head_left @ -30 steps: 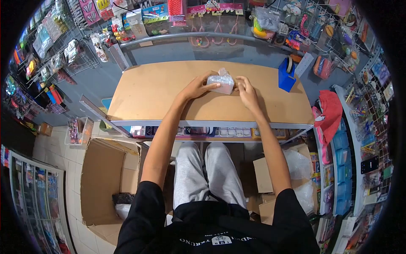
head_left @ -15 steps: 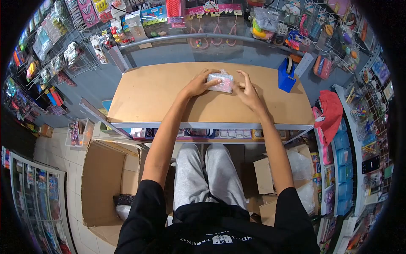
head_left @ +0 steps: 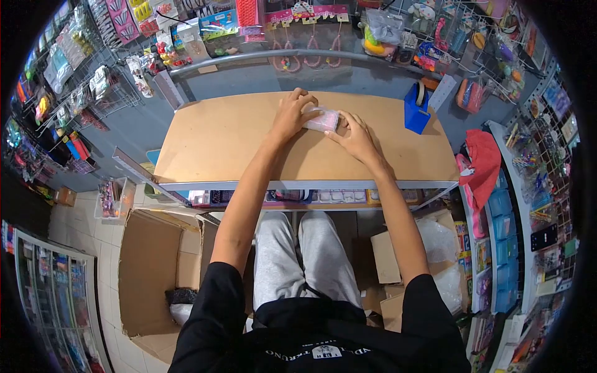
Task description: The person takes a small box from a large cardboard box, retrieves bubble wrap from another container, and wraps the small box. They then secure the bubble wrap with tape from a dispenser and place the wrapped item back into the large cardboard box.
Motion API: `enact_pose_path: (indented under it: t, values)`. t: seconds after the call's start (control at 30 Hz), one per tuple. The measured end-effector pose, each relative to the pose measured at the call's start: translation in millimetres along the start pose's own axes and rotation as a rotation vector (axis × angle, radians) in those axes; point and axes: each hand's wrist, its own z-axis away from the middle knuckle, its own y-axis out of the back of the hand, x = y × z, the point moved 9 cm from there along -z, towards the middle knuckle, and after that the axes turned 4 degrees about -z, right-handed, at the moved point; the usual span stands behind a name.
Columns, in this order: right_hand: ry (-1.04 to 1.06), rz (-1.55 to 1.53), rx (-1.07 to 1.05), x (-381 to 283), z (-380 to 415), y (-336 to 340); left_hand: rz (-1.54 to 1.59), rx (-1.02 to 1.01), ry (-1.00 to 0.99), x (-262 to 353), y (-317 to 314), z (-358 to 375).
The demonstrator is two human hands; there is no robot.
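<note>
A small pinkish-white packet wrapped in clear plastic (head_left: pixel 322 120) lies over the middle of the wooden tabletop (head_left: pixel 217 140). My left hand (head_left: pixel 293 114) grips its left end, fingers curled over the top. At the right end, my right hand (head_left: pixel 353 136) pinches the packet between thumb and fingers. What is inside the wrapping is too blurred to make out.
A blue tape dispenser (head_left: pixel 416 110) stands at the table's right end. An open cardboard box (head_left: pixel 149 273) is on the floor at left, another carton (head_left: pixel 388 258) at right. A red cloth (head_left: pixel 480 163) hangs beside the table. Packaged goods hang on wall racks.
My right hand has come in from just beside the packet and closed on its right end. The left hand's fingers have lifted and curled more. The view has shifted slightly.
</note>
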Motion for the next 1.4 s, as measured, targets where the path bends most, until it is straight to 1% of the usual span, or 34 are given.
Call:
enact_pose_path:
  t: [0.03, 0.13, 0.27, 0.33, 0.37, 0.47, 0.5, 0.6, 0.63, 0.7, 0.77, 0.8, 0.83, 0.87, 0.93, 0.97, 1.03, 1.07, 1.13, 1.23, 1.27, 1.33, 1.4]
  values:
    - [0.006, -0.005, 0.001, 4.0, -2.2, -1.0, -0.014, 0.010, -0.031, 4.8, 1.4, -1.1]
    - [-0.010, -0.008, -0.022, 4.5, -3.0, -0.1, 0.100, -0.108, 0.017, 6.5, -10.2, -3.8]
    - [-0.020, 0.057, -0.102, -8.7, 3.1, 1.0, -0.080, -0.074, 0.029, 25.7, -2.6, 10.2]
    - [0.079, 0.063, -0.141, -32.5, 13.1, 4.3, -0.216, -0.081, 0.008, 54.6, 19.2, 15.1]
    - [0.127, 0.070, -0.160, -40.9, 19.9, 4.7, -0.220, -0.151, 0.048, 54.4, 19.0, 17.4]
    - [0.361, 0.174, -0.148, -54.8, 44.0, -8.5, -0.109, -0.175, -0.007, 41.5, 15.4, 34.5]
    - [0.308, 0.161, -0.259, -56.9, 48.9, -13.0, -0.156, -0.224, -0.092, 35.5, 10.3, 38.3]
    - [0.198, 0.055, -0.296, -62.2, 51.0, -5.8, -0.016, -0.322, -0.092, 27.0, 13.4, 33.0]
    - [0.195, 0.021, -0.249, -54.8, 46.0, -3.6, -0.001, -0.337, -0.064, 29.1, 18.3, 33.5]
    - [0.075, -0.098, -0.072, -26.2, 29.0, 3.1, 0.035, -0.353, -0.015, 39.7, 23.3, 29.1]
    - [-0.050, -0.155, 0.074, 24.2, 13.1, -3.4, -0.004, -0.305, -0.011, 40.6, 16.2, 27.8]
    - [-0.065, -0.155, 0.051, 28.2, 5.3, -9.1, -0.024, -0.281, -0.011, 39.1, 12.5, 27.7]
    - [-0.082, -0.155, 0.029, 32.6, -0.1, -14.8, 0.000, -0.203, -0.088, 44.8, 14.1, 28.0]
    - [-0.098, -0.152, 0.006, 37.5, -2.9, -19.1, 0.050, -0.204, -0.078, 41.1, 10.4, 28.5]
    - [-0.120, 0.025, -0.028, 8.0, -3.2, -13.9, 0.155, -0.213, -0.057, 32.7, 6.0, 29.8]
    - [-0.133, 0.112, -0.049, -2.2, -1.0, -11.4, 0.176, -0.208, -0.082, 33.0, 5.6, 30.4]
    - [-0.170, 0.133, -0.111, -1.4, -1.1, -14.1, 0.205, -0.194, -0.133, 34.9, 10.8, 27.6]
    - [-0.184, 0.140, -0.143, -1.2, -2.1, -17.6, 0.207, -0.216, -0.089, 31.3, 9.6, 29.3]
    - [-0.188, 0.126, -0.131, 4.0, -2.6, -20.4, 0.207, -0.260, 0.002, 30.8, 12.3, 34.4]
    - [-0.199, 0.073, -0.076, 14.1, 1.0, -27.3, 0.188, -0.282, 0.061, 32.2, 15.2, 37.7]
    - [-0.203, 0.052, -0.049, 18.6, 1.8, -27.2, 0.196, -0.280, 0.063, 33.7, 16.2, 37.3]
    - [-0.234, -0.085, -0.049, 9.2, 5.7, -25.4, 0.213, -0.281, 0.070, 33.6, 17.0, 40.2]
    - [-0.233, -0.213, -0.036, 8.3, 8.5, -28.4, 0.239, -0.250, 0.025, 35.7, 18.9, 43.4]
